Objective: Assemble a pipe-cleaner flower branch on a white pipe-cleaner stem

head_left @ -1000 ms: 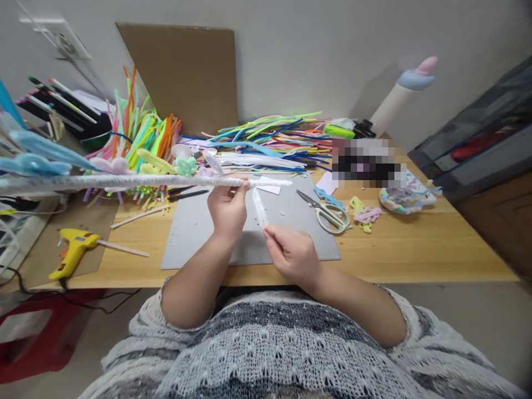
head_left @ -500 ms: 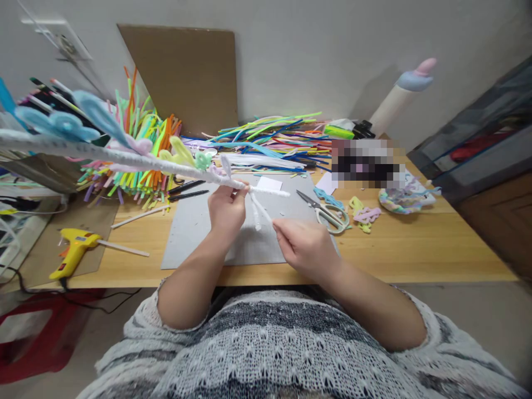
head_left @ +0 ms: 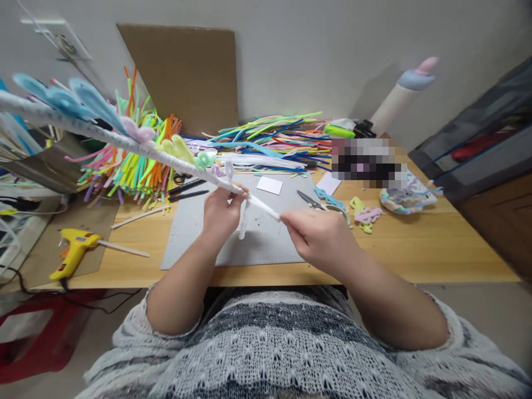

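Observation:
A long white pipe-cleaner stem (head_left: 166, 157) slants from the upper left down to the middle of the view. Along it sit fuzzy pieces: a blue one (head_left: 93, 105), a pink one (head_left: 138, 131), a yellow one (head_left: 177, 147) and a green one (head_left: 205, 160). My left hand (head_left: 223, 210) is closed around the stem near its lower end. A short white strand (head_left: 243, 221) hangs below those fingers. My right hand (head_left: 320, 233) pinches the tip of the white end that sticks out to the right. Both hands are above a grey board (head_left: 266, 249).
Scissors (head_left: 311, 200) lie right of the board, near yellow and pink pieces (head_left: 364, 215) and a braided ring (head_left: 399, 205). A yellow glue gun (head_left: 77, 249) rests at left. Bundled pipe cleaners (head_left: 141, 172) and a loose pile (head_left: 270, 138) are behind. A cardboard sheet (head_left: 187, 77) leans on the wall.
My right hand has moved right and slightly up, now pinching the end of the stem. The stem's far end has risen at the left, so it slopes more steeply.

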A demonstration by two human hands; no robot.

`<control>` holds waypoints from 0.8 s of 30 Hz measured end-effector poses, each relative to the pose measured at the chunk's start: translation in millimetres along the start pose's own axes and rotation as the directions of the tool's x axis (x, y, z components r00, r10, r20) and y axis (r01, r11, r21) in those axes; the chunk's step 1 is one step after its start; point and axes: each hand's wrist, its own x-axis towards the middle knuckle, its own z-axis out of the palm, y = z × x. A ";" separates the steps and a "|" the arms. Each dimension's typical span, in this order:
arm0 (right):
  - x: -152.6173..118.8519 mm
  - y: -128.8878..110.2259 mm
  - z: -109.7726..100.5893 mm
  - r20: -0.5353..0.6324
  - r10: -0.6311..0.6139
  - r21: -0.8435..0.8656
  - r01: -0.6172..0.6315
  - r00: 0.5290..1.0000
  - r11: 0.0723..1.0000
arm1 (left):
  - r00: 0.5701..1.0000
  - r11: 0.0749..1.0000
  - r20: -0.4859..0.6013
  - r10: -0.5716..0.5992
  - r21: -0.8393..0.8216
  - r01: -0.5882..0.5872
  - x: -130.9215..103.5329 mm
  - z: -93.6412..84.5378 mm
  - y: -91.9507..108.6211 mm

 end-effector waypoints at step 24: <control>11.6 43.1 37.7 0.022 0.358 0.622 -0.293 0.934 0.726 | 0.892 0.766 0.451 -0.004 -0.573 0.292 -8.3 -25.9 14.1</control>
